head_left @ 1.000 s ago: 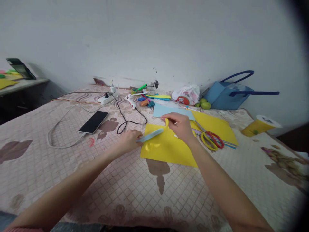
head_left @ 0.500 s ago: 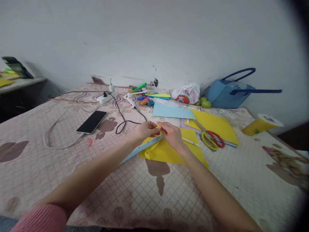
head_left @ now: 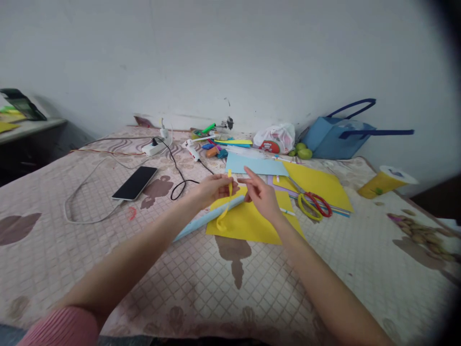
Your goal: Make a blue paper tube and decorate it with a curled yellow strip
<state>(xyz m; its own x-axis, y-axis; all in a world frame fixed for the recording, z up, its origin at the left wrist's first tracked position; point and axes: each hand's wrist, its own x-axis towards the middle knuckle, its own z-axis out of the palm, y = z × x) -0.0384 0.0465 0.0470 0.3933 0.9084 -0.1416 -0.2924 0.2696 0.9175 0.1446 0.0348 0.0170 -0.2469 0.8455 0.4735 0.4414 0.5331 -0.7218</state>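
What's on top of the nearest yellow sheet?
Over the sheet: blue strip and yellow strip at left, white stick at right. Whatever the right hand covers can't be seen.

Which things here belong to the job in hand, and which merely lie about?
Likely job:
thin yellow strip in left hand
long pale-blue strip
rectangular yellow paper sheet

Apparently lying about:
flat black phone
boxy blue bag
yellow cylindrical tub

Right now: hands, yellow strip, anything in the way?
Left hand pinching yellow strip. Right hand close by, grip unclear. Lower end curled over yellow sheet. Light blue strip possibly in the way.
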